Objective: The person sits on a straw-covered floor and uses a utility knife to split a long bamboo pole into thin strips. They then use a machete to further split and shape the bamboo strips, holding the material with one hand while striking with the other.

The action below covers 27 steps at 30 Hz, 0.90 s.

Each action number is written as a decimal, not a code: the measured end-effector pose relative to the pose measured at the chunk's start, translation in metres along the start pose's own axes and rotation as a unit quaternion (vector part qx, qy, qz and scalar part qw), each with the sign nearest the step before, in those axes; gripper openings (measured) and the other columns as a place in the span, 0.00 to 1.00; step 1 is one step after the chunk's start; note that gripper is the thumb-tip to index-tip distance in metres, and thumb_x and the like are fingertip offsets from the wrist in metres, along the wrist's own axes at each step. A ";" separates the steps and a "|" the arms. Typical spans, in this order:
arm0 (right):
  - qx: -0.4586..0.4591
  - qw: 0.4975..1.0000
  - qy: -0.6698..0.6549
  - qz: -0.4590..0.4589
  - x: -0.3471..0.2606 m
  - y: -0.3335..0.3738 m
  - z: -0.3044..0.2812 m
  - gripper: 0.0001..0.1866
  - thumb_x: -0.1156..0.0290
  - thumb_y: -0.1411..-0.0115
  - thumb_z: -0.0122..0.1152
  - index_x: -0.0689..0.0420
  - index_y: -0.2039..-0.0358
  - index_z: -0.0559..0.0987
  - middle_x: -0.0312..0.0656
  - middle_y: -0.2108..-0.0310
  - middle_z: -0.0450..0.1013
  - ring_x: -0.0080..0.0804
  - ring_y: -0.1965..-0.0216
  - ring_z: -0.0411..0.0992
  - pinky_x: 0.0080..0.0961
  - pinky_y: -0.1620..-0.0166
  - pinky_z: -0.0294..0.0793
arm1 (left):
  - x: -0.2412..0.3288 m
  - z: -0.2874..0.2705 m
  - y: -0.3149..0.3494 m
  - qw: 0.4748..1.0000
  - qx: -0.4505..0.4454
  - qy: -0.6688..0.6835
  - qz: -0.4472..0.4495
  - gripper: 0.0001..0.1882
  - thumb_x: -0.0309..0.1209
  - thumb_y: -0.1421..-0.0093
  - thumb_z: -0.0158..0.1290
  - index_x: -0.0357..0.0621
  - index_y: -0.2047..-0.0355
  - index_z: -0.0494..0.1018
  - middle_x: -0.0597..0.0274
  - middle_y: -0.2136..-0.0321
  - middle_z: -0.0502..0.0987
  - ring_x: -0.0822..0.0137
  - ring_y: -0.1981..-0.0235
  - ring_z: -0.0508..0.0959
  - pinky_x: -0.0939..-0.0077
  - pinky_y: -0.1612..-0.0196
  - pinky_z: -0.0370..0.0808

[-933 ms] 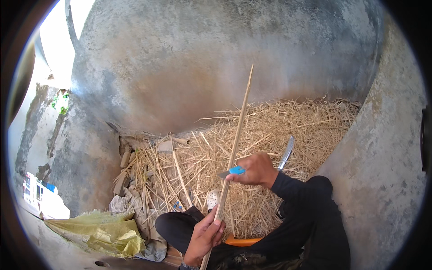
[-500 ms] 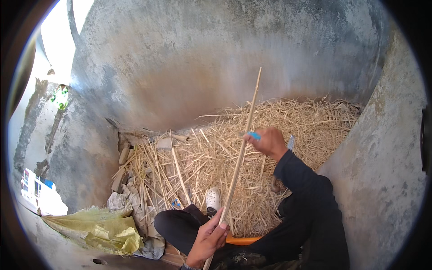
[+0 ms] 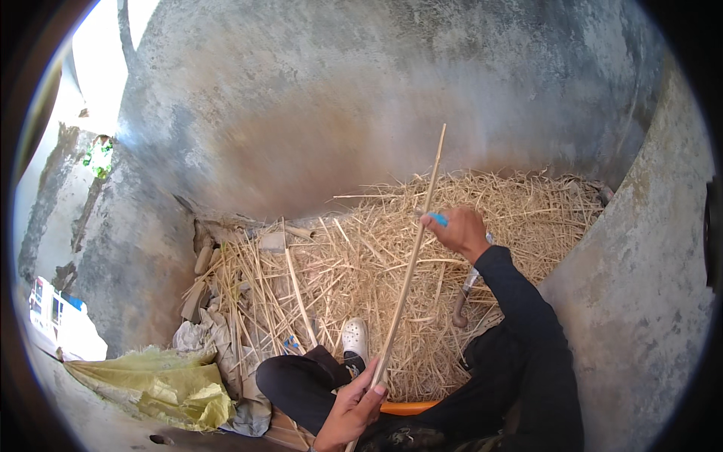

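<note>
Rough grey concrete walls (image 3: 361, 98) curve round a corner here, and the ground is heaped with dry straw (image 3: 361, 256). One long thin stick (image 3: 410, 264) runs up on a slant across the middle, from low in the frame to its tip against the wall. The left hand (image 3: 354, 407) is wrapped round its lower end, fingers curled on it. The right hand (image 3: 459, 230) is up at the upper part, closed on a tool with a blue handle (image 3: 438, 219), right against the stick. Just under that hand a curved metal blade (image 3: 465, 290) lies on the straw; whether the hand holds it, I cannot tell. One white shoe (image 3: 355, 335) pokes out beside the stick, dark trouser legs folded below. An orange rim (image 3: 407, 407) peeks out under the right sleeve. Off to the left, one crumpled yellow-green sack (image 3: 158, 380) and some grey cloth (image 3: 226, 354) lie at the straw's edge.
</note>
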State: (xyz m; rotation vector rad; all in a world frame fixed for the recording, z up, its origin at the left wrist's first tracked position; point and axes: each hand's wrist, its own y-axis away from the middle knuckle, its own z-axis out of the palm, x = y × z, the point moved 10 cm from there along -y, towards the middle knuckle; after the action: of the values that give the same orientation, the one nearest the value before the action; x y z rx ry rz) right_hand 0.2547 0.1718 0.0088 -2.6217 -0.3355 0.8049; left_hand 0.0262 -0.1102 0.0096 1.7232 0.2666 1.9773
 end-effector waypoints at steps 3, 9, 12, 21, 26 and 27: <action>-0.006 0.992 -0.042 -0.120 -0.074 0.040 0.009 0.42 0.24 0.46 0.36 0.51 0.90 0.74 0.36 0.95 0.60 0.32 0.92 0.61 0.33 0.85 0.60 | 0.003 -0.006 -0.001 0.999 0.009 0.036 -0.004 0.30 0.30 0.33 0.46 0.43 0.33 0.51 0.69 0.76 0.64 0.81 0.83 0.58 0.87 0.80 0.58; 0.009 0.997 -0.022 -0.075 -0.044 0.024 0.002 0.42 0.22 0.47 0.37 0.49 0.90 0.75 0.30 0.95 0.61 0.25 0.92 0.61 0.26 0.86 0.57 | 0.013 -0.005 0.006 0.996 0.035 -0.075 0.017 0.30 0.30 0.33 0.47 0.43 0.33 0.51 0.72 0.77 0.63 0.82 0.83 0.58 0.87 0.80 0.57; 0.035 0.999 0.014 -0.018 0.006 0.002 0.007 0.42 0.23 0.46 0.36 0.50 0.92 0.71 0.30 0.95 0.56 0.26 0.92 0.56 0.27 0.87 0.52 | 0.011 -0.003 0.003 0.990 0.014 -0.136 0.042 0.30 0.29 0.34 0.47 0.43 0.34 0.52 0.70 0.76 0.64 0.82 0.83 0.59 0.87 0.79 0.59; 0.055 0.974 0.051 0.216 0.135 -0.014 -0.035 0.43 0.27 0.42 0.38 0.57 0.90 0.71 0.39 0.91 0.61 0.34 0.87 0.61 0.36 0.82 0.58 | -0.010 0.008 0.015 0.993 -0.041 -0.108 -0.003 0.26 0.29 0.34 0.48 0.38 0.37 0.57 0.64 0.62 0.70 0.75 0.64 0.66 0.82 0.60 0.64; -0.028 0.998 -0.051 -0.019 -0.038 0.036 0.000 0.36 0.29 0.45 0.47 0.51 0.84 0.80 0.36 0.89 0.68 0.33 0.87 0.65 0.33 0.82 0.62 | 0.001 -0.009 -0.016 0.978 -0.072 0.197 0.005 0.32 0.25 0.34 0.45 0.44 0.32 0.47 0.65 0.71 0.66 0.81 0.85 0.60 0.87 0.81 0.62; -0.054 0.990 -0.100 -0.087 -0.096 0.055 -0.004 0.35 0.29 0.46 0.48 0.50 0.83 0.81 0.38 0.90 0.69 0.35 0.88 0.67 0.32 0.83 0.64 | 0.003 -0.017 -0.015 0.972 -0.055 0.230 0.009 0.32 0.25 0.34 0.45 0.45 0.32 0.47 0.64 0.72 0.66 0.81 0.86 0.60 0.87 0.81 0.62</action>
State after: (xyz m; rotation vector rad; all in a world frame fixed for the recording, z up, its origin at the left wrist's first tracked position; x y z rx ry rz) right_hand 0.1862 0.0895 0.0357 -2.5681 -0.6717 1.0153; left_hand 0.0130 -0.0931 0.0028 1.1870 0.2914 2.3402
